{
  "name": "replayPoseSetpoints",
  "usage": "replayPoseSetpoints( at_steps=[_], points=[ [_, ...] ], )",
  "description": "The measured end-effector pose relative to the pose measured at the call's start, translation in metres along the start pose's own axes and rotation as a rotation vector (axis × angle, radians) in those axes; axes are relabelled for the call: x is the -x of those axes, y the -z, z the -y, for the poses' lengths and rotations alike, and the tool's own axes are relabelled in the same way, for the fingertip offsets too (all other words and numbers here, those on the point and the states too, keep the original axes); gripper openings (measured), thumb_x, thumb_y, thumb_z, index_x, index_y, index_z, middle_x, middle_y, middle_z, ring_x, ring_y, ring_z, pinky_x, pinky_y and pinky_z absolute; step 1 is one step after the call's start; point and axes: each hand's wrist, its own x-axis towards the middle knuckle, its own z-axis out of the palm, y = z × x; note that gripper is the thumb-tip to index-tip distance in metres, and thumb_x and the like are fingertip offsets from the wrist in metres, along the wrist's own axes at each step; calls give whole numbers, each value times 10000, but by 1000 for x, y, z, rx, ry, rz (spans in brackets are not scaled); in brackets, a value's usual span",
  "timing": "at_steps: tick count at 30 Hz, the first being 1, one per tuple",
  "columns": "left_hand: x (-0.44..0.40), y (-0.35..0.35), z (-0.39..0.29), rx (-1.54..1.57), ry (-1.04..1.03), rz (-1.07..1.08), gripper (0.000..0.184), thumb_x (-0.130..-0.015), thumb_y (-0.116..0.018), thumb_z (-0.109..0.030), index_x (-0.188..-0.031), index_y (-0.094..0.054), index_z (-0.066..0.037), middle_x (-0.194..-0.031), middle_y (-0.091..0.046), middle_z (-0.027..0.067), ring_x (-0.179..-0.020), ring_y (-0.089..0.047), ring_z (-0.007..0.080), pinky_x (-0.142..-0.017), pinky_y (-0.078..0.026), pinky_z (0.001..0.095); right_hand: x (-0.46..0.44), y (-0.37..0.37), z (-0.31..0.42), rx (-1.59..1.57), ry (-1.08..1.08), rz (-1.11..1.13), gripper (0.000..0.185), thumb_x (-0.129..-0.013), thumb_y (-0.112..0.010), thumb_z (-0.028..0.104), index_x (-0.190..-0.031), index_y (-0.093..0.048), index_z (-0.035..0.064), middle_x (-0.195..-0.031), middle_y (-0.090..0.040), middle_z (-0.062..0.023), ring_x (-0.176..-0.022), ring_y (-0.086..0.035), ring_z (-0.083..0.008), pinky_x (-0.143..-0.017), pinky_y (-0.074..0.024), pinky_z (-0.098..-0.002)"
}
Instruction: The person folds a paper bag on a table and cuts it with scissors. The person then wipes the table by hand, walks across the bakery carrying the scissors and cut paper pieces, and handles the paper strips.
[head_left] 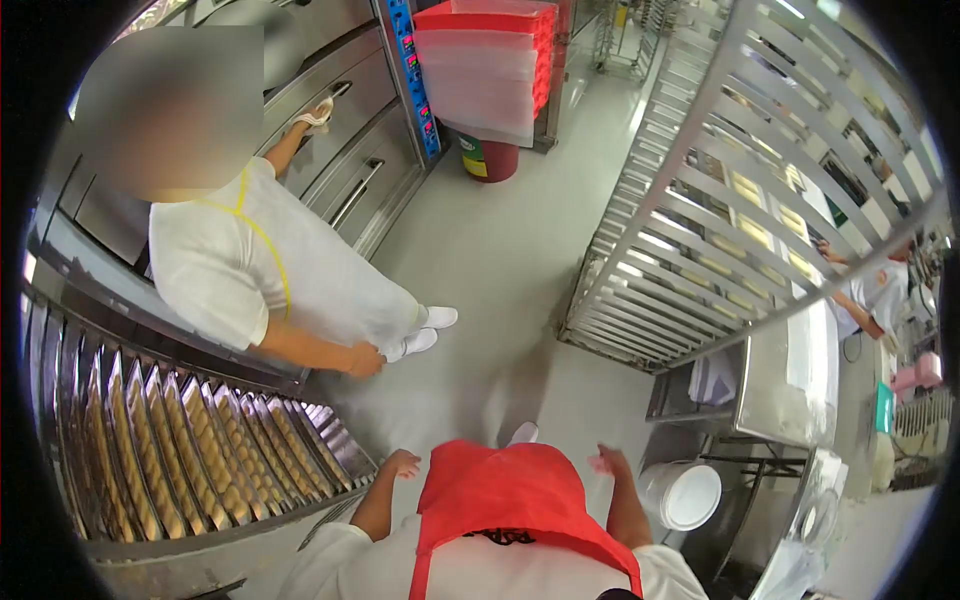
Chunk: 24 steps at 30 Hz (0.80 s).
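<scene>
My left hand (402,463) hangs beside the red apron (500,485), its fingers loosely bent with nothing visible in them. It is nearest to a rack of trays (205,465) filled with rows of small golden baked pieces, but does not touch it. On the other side of the apron, my right hand (605,460) is held low with its fingers loosely apart and holds nothing I can see. A white bucket (690,496) with a lid stands just right of that hand, apart from it.
At the left, a co-worker (290,240) in a white apron has one hand with a cloth (318,116) at the oven (340,150). A tall metal rack (690,200) stands right. Red crates (485,70) are at the back. Another person (880,295) works at the far right.
</scene>
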Motion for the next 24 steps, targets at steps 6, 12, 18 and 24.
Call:
replayPoseSetpoints(
  at_steps=[6,12,18,24],
  points=[
    [6,-3,-93,286,50,-98,213,-919,-577,-266,-1012,-634,-83,-907,-691,97,-681,-632,214,-608,-533,387,-74,-102,325,582,133,213,247,-852,-619,278,-937,-645,47,-981,-657,-68,-806,-640,-200,-686,-529,-338],
    [-41,52,-189,312,31,1,239,-912,-579,-276,-1045,-633,-84,-910,-691,87,-686,-636,200,-595,-532,366,-130,-203,511,374,434,473,297,-922,-562,223,-1143,-572,25,-989,-670,-95,-840,-645,-200,-725,-532,-313],
    [-98,201,-388,152,-50,34,269,-906,-580,-287,-1077,-631,-86,-912,-690,77,-692,-640,186,-581,-531,344,-184,-180,623,69,378,266,289,-923,-566,328,-1053,-612,74,-846,-655,-39,-687,-624,-143,-549,-482,-259],
    [-132,359,-650,-498,-454,-48,301,-899,-581,-297,-1110,-630,-87,-915,-690,68,-697,-644,172,-568,-529,323,-187,-109,659,-292,399,-13,348,-907,-607,305,-1085,-613,7,-904,-668,-82,-758,-663,-178,-638,-557,-327]
  ],
)
